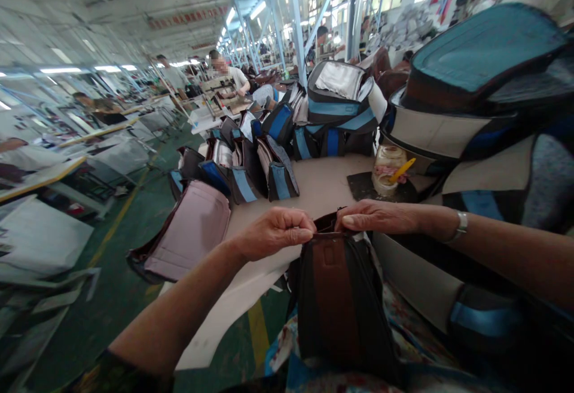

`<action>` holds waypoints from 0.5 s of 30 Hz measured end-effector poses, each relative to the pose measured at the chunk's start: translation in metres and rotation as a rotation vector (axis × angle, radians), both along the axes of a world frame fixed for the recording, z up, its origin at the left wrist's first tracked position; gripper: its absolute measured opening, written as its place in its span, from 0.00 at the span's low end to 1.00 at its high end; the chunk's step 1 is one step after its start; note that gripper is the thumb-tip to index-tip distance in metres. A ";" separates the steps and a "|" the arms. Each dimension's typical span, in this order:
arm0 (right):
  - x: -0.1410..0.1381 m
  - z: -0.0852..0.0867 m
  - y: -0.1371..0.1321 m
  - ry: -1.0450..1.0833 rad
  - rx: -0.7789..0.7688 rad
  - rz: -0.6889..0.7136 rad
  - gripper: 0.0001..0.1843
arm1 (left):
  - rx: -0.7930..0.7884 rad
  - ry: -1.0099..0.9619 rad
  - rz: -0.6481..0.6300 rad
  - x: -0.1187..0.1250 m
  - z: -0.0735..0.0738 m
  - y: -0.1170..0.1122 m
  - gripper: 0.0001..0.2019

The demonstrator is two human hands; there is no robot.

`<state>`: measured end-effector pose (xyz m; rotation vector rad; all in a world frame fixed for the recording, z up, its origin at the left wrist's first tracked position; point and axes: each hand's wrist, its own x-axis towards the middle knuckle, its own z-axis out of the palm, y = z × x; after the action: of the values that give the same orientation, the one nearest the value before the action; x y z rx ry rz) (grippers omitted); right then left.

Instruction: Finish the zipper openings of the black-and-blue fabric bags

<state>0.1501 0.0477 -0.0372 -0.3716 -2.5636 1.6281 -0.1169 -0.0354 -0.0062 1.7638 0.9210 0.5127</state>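
The dark bag point(343, 303) hangs upright right below your grip, brown stripe point(332, 288) facing you. There's a small rectangle near the top of that stripe, too dim to read. Mouth's parted a bit, but the inside's too dark to tell what's in there. Your left hand point(282, 232) pinches the rim between thumb and curled fingers; your right hand point(376, 216) pinches it just beside, palm down. Both forearms angle in from the sides, metal band point(461, 224) on your right wrist. Beyond your right hand, a glass jar point(386, 168) has pinkish stuff and a yellow stick point(402, 170) in it. Way past your left hand, the red lettering point(188, 17) is too blurry to read.
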 end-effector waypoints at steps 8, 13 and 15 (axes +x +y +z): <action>0.005 -0.019 0.001 -0.091 0.669 -0.044 0.10 | 0.221 0.413 0.200 -0.011 0.012 0.021 0.15; -0.041 0.018 -0.023 -0.123 0.795 -0.066 0.07 | 0.539 0.574 0.285 0.052 0.013 -0.004 0.21; -0.050 0.027 -0.018 -0.069 0.591 -0.060 0.06 | 0.556 0.632 0.411 0.067 0.000 -0.009 0.24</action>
<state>0.1003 0.0294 -0.0104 -0.4437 -2.8803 0.7831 -0.0495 -0.0447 -0.0057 2.3079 1.7329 0.5063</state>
